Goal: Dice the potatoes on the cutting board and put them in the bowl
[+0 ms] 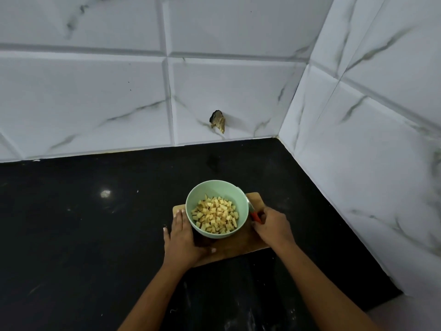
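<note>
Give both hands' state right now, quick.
Left hand: open, fingers straight, beside the bowl.
Right hand: closed, gripping the knife by its red handle.

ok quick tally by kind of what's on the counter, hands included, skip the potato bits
bowl: 1
cutting board: 1
knife: 1
hands: 2, left hand and right hand
total: 5

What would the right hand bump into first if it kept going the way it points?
Probably the green bowl: the right hand, gripping the knife, points toward its rim. Depth is hard to judge.
</note>
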